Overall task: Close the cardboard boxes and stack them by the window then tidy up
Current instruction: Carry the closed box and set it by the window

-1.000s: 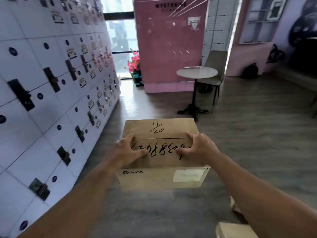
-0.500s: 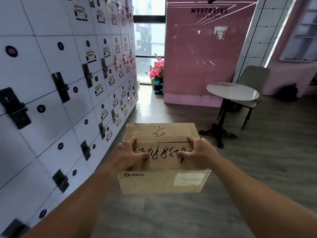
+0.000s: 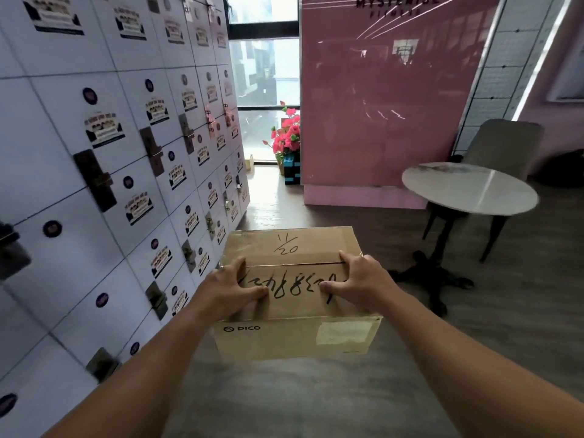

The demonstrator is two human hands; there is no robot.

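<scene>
Box (image 3: 294, 292) is up off the floor, carried w/ both hands toward the window (image 3: 267, 90) at the end of the aisle. Left hand (image 3: 232, 289) and right hand (image 3: 360, 279) grip its top side edges, thumbs flat on the flaps, other fingers curled over the sides. Flaps shut, no tape seen. Risks: top-only hold may slip or pull a flap up; table (image 3: 467, 188) and lockers (image 3: 126, 153) sit close either side, so a corner could clip.
</scene>
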